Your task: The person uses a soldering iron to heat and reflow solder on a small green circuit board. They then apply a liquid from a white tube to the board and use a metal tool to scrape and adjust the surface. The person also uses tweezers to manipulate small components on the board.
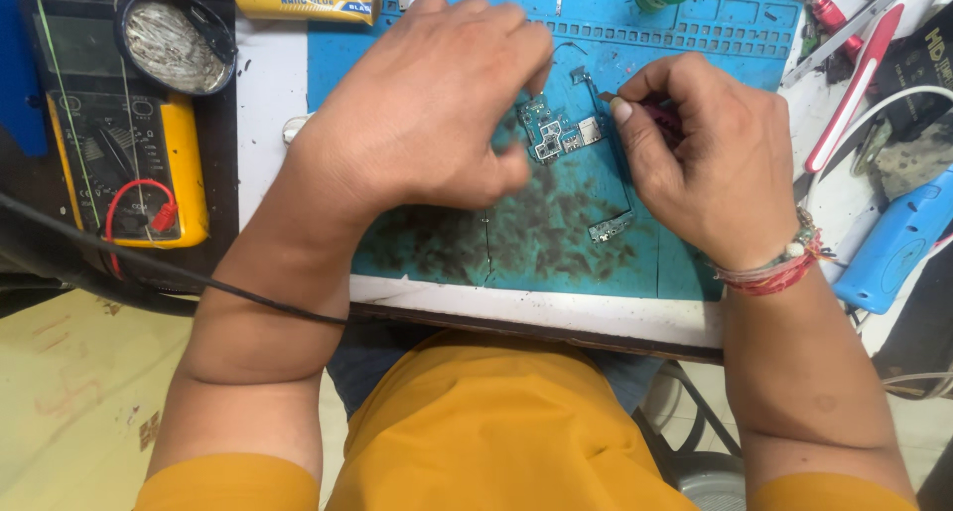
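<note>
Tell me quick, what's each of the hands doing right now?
Left hand: fingers curled down beside the small circuit board; whether it grips cannot be told.
Right hand: closed on a thin dark-red tool.

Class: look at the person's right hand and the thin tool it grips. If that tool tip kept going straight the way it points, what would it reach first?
The right hand points its tool leftward; first it would likely meet the small circuit board under the left hand, though height is unclear.

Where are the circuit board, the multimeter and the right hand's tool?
circuit board (549,134), head view, middle of the blue board.
multimeter (119,153), head view, dark dial face.
tool (663,114), head view, dark red shaft between the right hand (710,163) fingers.
</note>
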